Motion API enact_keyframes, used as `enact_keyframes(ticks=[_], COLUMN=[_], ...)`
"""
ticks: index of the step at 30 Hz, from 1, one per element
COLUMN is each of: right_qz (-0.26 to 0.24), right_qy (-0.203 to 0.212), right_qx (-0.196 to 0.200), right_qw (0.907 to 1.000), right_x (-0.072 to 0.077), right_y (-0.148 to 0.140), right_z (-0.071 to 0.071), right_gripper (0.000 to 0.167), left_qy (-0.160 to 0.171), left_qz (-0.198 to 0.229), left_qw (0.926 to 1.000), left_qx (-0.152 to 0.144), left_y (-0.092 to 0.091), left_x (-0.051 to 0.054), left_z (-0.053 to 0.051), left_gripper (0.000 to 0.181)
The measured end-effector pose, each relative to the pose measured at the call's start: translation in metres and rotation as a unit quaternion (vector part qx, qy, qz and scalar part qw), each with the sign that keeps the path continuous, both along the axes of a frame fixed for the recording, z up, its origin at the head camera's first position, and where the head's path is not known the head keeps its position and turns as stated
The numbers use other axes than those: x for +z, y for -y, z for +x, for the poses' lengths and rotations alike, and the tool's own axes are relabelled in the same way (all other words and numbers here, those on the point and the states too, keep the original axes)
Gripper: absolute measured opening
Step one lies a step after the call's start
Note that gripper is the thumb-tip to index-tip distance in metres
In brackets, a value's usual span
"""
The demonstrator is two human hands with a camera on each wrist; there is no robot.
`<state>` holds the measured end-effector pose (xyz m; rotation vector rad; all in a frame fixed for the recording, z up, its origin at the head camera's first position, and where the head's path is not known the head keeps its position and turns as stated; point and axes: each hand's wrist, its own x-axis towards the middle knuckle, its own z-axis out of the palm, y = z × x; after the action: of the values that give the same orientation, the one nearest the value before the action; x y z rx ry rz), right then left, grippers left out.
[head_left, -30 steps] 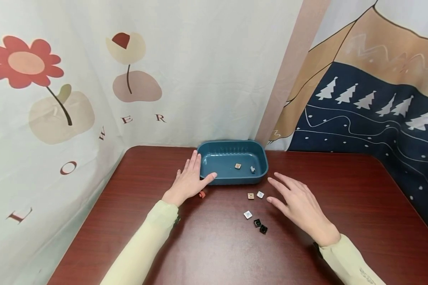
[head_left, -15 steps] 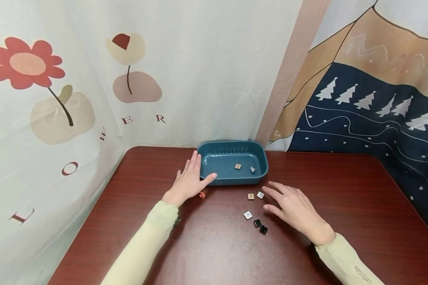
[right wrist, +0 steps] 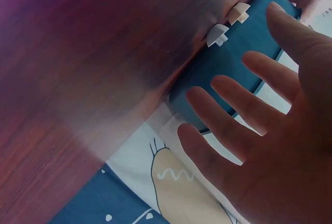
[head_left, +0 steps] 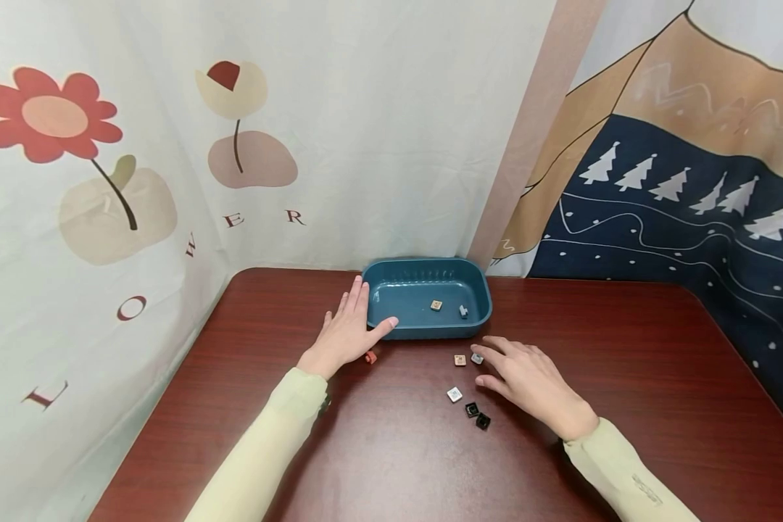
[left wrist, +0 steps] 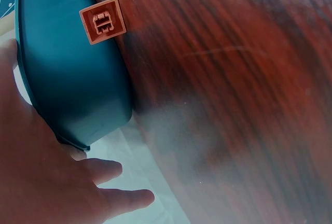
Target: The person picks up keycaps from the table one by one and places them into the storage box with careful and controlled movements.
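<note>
My left hand (head_left: 344, 333) rests on the left end of a blue plastic tub (head_left: 431, 333), fingers straight and thumb over the front rim. By its wrist lies an orange-red keycap (head_left: 370, 357), its hollow underside (left wrist: 104, 21) showing in the left wrist view. My right hand (head_left: 531, 377) hovers right of the tub, fingers spread and slightly bent, holding nothing. Its index fingertip partly covers a white keycap (head_left: 477, 359); whether they touch I cannot tell. A tan keycap (head_left: 460, 360) sits just left of that one. Inside the tub are a tan keycap (head_left: 436, 305) and a grey keycap (head_left: 463, 312).
Nearer the person lie another white keycap (head_left: 454, 394) and two black keycaps, one (head_left: 473, 409) almost touching the other (head_left: 483, 421). The dark red wooden table (head_left: 365, 464) ends at a printed curtain (head_left: 378, 145) behind the tub.
My right hand has moved left and slightly down, bringing its fingertips from the tub's right side to the white keycap. The left hand has stayed on the tub.
</note>
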<state>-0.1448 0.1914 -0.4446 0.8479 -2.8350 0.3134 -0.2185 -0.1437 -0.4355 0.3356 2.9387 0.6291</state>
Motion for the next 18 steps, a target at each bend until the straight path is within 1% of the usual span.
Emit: enact_keyframes(ticks=[12,18], right_qz=[0.009,0.009], right_qy=[0.004,-0.007], right_qx=[0.014,0.017], right_qw=[0.9998,0.9998], right_x=[-0.001,-0.003], right_y=[0.010,0.013], right_z=[-0.006,-0.009], right_gripper=[0.044,0.041], left_qy=[-0.003,-0.003], left_qz=[-0.001,-0.003], left_qw=[1.0000,1.0000], left_qx=[0.001,0.001], left_y=[-0.001,0.000], left_x=[-0.002,-0.002], left_z=[-0.001,-0.001], left_gripper=[0.106,0.106])
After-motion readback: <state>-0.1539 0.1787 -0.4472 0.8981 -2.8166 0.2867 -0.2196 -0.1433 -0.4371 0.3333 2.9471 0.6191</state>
